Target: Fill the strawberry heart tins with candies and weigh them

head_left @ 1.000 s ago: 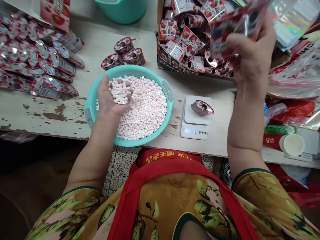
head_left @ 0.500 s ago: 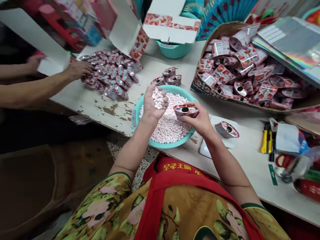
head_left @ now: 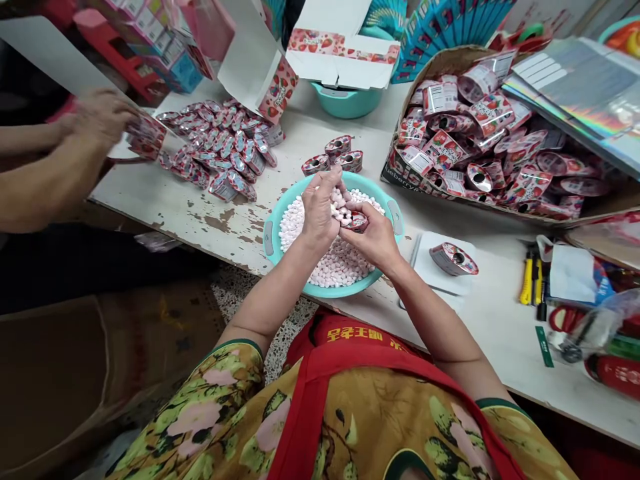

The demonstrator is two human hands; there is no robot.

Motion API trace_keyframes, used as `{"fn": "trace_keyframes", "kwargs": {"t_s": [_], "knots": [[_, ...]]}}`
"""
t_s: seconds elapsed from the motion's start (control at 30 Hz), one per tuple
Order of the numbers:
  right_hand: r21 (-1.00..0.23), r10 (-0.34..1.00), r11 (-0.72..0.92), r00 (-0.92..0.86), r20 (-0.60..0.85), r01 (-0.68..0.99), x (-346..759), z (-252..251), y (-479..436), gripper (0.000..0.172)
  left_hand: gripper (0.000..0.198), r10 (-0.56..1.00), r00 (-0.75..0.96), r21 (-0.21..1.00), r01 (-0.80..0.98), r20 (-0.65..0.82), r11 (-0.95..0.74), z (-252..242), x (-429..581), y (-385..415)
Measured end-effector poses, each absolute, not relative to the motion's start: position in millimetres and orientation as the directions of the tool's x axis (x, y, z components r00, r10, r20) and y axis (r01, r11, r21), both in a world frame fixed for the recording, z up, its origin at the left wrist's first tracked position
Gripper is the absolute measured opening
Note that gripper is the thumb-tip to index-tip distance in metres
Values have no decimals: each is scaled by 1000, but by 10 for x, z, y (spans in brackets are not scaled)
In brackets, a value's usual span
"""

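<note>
A turquoise basin (head_left: 269,239) full of small pale pink candies (head_left: 330,268) stands on the table in front of me. Above it, my left hand (head_left: 319,207) is cupped round a handful of the candies, tilted against a small strawberry-printed packet (head_left: 358,221). My right hand (head_left: 374,239) grips that packet, whose opening is partly hidden by fingers and candies. To the right, another packet (head_left: 454,259) with a round hole on top stands on a white scale (head_left: 440,283). Behind the basin three more packets (head_left: 334,157) stand together.
A cardboard box (head_left: 500,207) of packets stands back right, silvery sheets (head_left: 580,100) on its corner. At left, a co-worker's hands (head_left: 103,120) hold a carton beside a heap of packets (head_left: 220,147). Yellow cutters (head_left: 527,277) and loose items lie at right.
My hands have come together over the basin; the left has tipped its candies toward the packet, which my right hand brought left. The co-worker's hand has moved from the heap to the carton.
</note>
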State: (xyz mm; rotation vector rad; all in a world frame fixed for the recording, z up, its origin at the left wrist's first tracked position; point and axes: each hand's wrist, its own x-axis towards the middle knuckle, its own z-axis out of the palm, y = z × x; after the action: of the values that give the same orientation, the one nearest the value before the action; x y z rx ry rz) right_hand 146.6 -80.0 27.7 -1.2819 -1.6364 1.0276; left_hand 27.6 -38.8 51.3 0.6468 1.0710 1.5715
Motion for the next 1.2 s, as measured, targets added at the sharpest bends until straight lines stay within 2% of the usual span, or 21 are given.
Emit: {"fn": "trace_keyframes", "kwargs": {"t_s": [0.2, 0.37, 0.63, 0.87, 1.2], "knots": [[-945, 987, 113, -140, 72, 308, 1458, 277, -775, 34, 43, 947, -273, 917, -396, -168, 49, 601, 337, -375], [-955, 991, 85, -120, 52, 284, 1472, 259, -762, 36, 48, 964, -247, 927, -376, -100, -1, 565, 359, -343], [-969, 994, 74, -100, 51, 237, 1491, 201, -741, 36, 39, 961, -238, 939, -341, -138, 50, 592, 406, -315], [-976, 992, 89, -104, 69, 200, 1494, 179, -742, 34, 37, 977, -142, 918, -385, -161, 95, 711, 451, -348], [-982, 986, 143, -109, 130, 123, 1560, 158, -783, 33, 37, 987, -128, 927, -374, -93, 39, 738, 551, -399]]}}
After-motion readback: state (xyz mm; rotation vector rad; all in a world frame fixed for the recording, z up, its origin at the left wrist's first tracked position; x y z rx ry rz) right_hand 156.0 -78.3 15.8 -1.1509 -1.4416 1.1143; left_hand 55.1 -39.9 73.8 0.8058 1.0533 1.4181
